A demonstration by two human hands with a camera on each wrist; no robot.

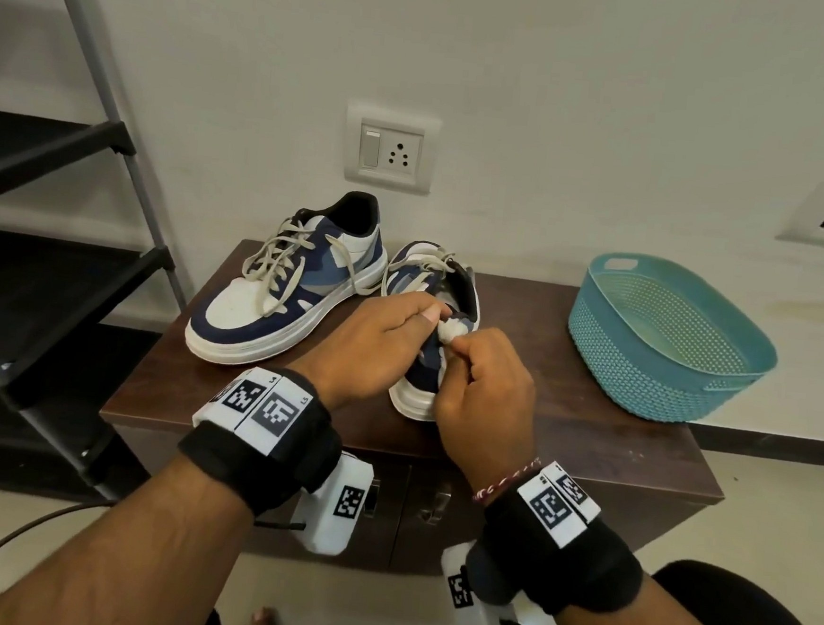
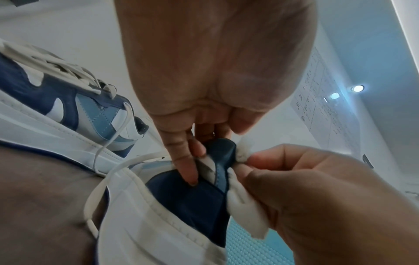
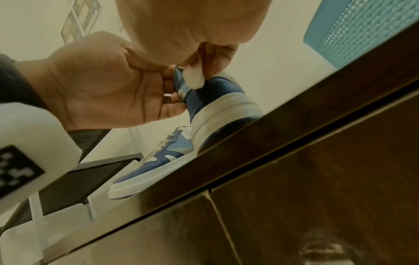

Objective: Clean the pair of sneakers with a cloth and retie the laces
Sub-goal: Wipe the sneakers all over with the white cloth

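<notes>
Two blue-and-white sneakers stand on a dark wooden cabinet (image 1: 564, 423). The left sneaker (image 1: 273, 296) lies toe toward me with loose beige laces (image 1: 276, 257). The right sneaker (image 1: 426, 362) has its heel toward me. My left hand (image 1: 388, 340) grips its heel collar (image 2: 217, 161), fingers curled round the edge. My right hand (image 1: 483, 382) pinches a small white cloth (image 1: 450, 332) against the back of the heel; the same white cloth (image 2: 240, 202) shows bunched in its fingers in the left wrist view, and the white cloth (image 3: 193, 78) sits on the heel in the right wrist view.
A teal plastic basket (image 1: 669, 342) stands on the cabinet's right side. A black metal shoe rack (image 1: 61, 235) fills the left. A wall socket (image 1: 388, 150) is behind the sneakers. Two cabinet doors with handles (image 1: 434, 506) are below my wrists.
</notes>
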